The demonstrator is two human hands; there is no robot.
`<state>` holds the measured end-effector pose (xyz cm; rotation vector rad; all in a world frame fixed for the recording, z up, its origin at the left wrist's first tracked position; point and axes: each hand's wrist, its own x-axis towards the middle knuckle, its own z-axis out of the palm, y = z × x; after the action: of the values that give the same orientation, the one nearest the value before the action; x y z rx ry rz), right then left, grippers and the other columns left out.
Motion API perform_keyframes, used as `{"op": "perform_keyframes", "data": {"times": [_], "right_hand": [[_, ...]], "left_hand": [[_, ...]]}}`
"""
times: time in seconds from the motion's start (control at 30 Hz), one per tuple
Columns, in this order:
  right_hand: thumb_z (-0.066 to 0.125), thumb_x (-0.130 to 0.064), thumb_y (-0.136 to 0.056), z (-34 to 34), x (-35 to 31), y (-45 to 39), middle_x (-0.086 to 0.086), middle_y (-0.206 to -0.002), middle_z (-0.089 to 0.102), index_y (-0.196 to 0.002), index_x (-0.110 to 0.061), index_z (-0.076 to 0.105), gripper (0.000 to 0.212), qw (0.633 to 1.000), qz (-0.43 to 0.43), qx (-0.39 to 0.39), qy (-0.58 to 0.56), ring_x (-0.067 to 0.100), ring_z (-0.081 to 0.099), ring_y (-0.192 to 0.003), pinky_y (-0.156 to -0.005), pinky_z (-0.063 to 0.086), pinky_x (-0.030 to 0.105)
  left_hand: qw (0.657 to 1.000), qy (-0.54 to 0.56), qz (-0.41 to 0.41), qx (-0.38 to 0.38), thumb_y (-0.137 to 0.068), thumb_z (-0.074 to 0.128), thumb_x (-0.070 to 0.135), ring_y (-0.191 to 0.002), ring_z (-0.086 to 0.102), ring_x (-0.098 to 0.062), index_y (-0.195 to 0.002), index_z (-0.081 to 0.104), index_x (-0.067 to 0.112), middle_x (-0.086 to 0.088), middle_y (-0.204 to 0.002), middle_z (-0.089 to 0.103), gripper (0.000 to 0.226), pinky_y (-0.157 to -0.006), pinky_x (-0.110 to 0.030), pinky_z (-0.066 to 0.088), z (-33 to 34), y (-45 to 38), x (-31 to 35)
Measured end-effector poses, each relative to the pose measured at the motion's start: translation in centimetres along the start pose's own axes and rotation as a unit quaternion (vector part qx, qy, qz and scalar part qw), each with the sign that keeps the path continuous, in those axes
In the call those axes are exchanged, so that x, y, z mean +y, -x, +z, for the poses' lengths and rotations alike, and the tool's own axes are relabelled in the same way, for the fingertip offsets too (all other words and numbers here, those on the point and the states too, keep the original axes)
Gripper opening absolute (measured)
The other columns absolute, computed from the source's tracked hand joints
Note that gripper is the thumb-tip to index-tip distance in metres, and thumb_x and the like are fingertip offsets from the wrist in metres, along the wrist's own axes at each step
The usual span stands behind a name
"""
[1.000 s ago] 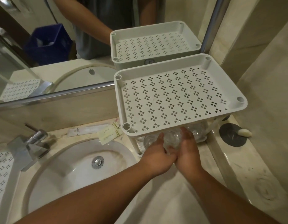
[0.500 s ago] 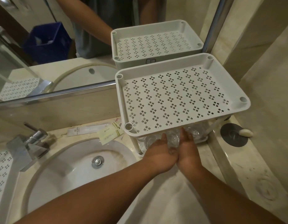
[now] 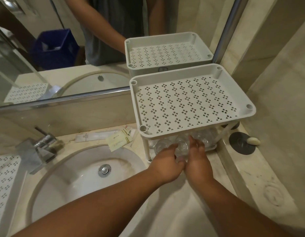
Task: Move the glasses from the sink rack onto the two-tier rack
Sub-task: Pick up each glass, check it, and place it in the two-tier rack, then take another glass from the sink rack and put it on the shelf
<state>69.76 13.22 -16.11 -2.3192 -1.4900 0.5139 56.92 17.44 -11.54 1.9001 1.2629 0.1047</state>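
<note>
The two-tier rack (image 3: 191,106) stands on the counter right of the sink basin (image 3: 86,177), its perforated top tier bare. Both hands meet at the front edge of the rack's lower tier: the left hand (image 3: 167,165) and right hand (image 3: 198,161) cup a clear glass (image 3: 182,147) between them, fingers curled round its sides. More glasses (image 3: 205,136) sit on the lower tier, behind and beside the held one. Right of the rack, a soap bar (image 3: 253,141) rests on a dark round dish (image 3: 240,146)
</note>
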Motion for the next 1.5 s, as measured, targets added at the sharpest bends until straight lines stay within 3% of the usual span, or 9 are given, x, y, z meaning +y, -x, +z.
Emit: {"op": "perform_keyframes", "data": {"times": [0.13, 0.33, 0.5, 0.77, 0.9, 1.1, 1.37, 1.43, 1.5], "right_hand": [[0.076, -0.029, -0.081, -0.8, -0.7, 2.2, 0.009, -0.142, 0.038, -0.148, -0.019, 0.033, 0.080, 0.998, -0.038, 0.044, 0.000, 0.024, 0.064, -0.105, -0.059, 0.045, 0.021], [0.070, -0.034, -0.086, -1.1, -2.8, 5.4, 0.001, -0.147, 0.035, -0.146, -0.025, 0.033, 0.071, 0.999, -0.042, 0.029, -0.012, 0.019, 0.060, -0.111, -0.064, 0.042, 0.023], [0.064, -0.036, -0.088, -0.2, -6.2, 8.2, -0.006, -0.143, 0.034, -0.143, -0.032, 0.033, 0.063, 0.994, -0.093, -0.004, -0.053, 0.017, 0.061, -0.105, -0.071, 0.051, 0.030], [0.064, -0.036, -0.088, 2.7, -13.4, 10.7, -0.013, -0.141, 0.033, -0.142, -0.033, 0.035, 0.061, 0.984, -0.169, -0.033, -0.055, 0.013, 0.062, -0.092, -0.071, 0.052, 0.030], [0.065, -0.034, -0.087, 4.4, -17.9, 11.6, -0.014, -0.139, 0.032, -0.139, -0.035, 0.035, 0.060, 0.971, -0.225, -0.042, -0.066, 0.011, 0.062, -0.084, -0.069, 0.052, 0.030], [0.064, -0.032, -0.088, 6.9, -25.8, 13.2, -0.014, -0.152, 0.019, -0.140, -0.033, 0.037, 0.059, 0.952, -0.287, -0.059, -0.086, 0.010, 0.063, -0.079, -0.071, 0.053, 0.031], [0.063, -0.028, -0.089, 9.6, -36.1, 15.0, -0.009, -0.163, -0.008, -0.144, -0.034, 0.033, 0.062, 0.929, -0.348, -0.093, -0.086, 0.021, 0.066, -0.090, -0.078, 0.053, 0.037], [0.063, -0.026, -0.088, 10.4, -38.3, 15.3, -0.004, -0.164, -0.002, -0.143, -0.031, 0.035, 0.062, 0.920, -0.370, -0.093, -0.088, 0.023, 0.065, -0.094, -0.078, 0.053, 0.039], [0.064, -0.024, -0.087, 11.3, -40.3, 15.4, -0.001, -0.158, 0.022, -0.142, -0.029, 0.038, 0.060, 0.911, -0.391, -0.087, -0.098, 0.021, 0.062, -0.103, -0.080, 0.052, 0.037]], "left_hand": [[0.999, -0.005, 0.012, 0.036, -0.092, 0.054, 0.040, -0.114, 0.057, -0.013, -0.150, 0.036, 0.026, -0.004, -0.130, 0.059, 0.062, -0.086, -0.019, 0.039, -1.0, 1.7, -0.5], [0.997, -0.007, 0.004, 0.079, -0.090, 0.056, 0.036, -0.107, 0.059, -0.012, -0.145, 0.044, 0.024, -0.001, -0.123, 0.063, 0.057, -0.082, -0.020, 0.039, -3.0, 5.1, -2.6], [0.989, -0.003, -0.014, 0.145, -0.092, 0.059, 0.037, -0.088, 0.050, -0.004, -0.138, 0.051, 0.030, 0.010, -0.110, 0.060, 0.047, -0.079, -0.019, 0.037, -5.6, 8.5, -6.5], [0.975, -0.019, -0.067, 0.213, -0.091, 0.057, 0.036, -0.086, 0.052, -0.004, -0.137, 0.052, 0.031, 0.007, -0.123, 0.059, 0.046, -0.079, -0.019, 0.039, -10.5, 14.5, -12.5], [0.967, -0.028, -0.087, 0.238, -0.091, 0.057, 0.035, -0.107, 0.059, -0.009, -0.140, 0.049, 0.031, 0.005, -0.134, 0.055, 0.049, -0.086, -0.019, 0.037, -13.6, 17.7, -15.3], [0.955, -0.030, -0.103, 0.275, -0.092, 0.058, 0.037, -0.097, 0.063, -0.013, -0.141, 0.046, 0.031, 0.006, -0.142, 0.049, 0.051, -0.093, -0.030, 0.046, -18.7, 22.5, -19.0], [0.944, -0.105, -0.066, 0.307, -0.092, 0.058, 0.036, -0.124, 0.052, -0.018, -0.143, 0.044, 0.028, 0.004, -0.149, 0.040, 0.054, -0.101, -0.034, 0.044, -25.9, 27.7, -23.0], [0.941, -0.111, -0.075, 0.311, -0.092, 0.058, 0.037, -0.128, 0.050, -0.019, -0.143, 0.045, 0.027, 0.002, -0.150, 0.039, 0.054, -0.103, -0.036, 0.043, -27.5, 28.6, -24.3], [0.937, -0.115, -0.085, 0.317, -0.091, 0.058, 0.039, -0.126, 0.051, -0.019, -0.141, 0.048, 0.027, 0.002, -0.147, 0.042, 0.052, -0.103, -0.038, 0.044, -28.9, 29.4, -25.8]]}}
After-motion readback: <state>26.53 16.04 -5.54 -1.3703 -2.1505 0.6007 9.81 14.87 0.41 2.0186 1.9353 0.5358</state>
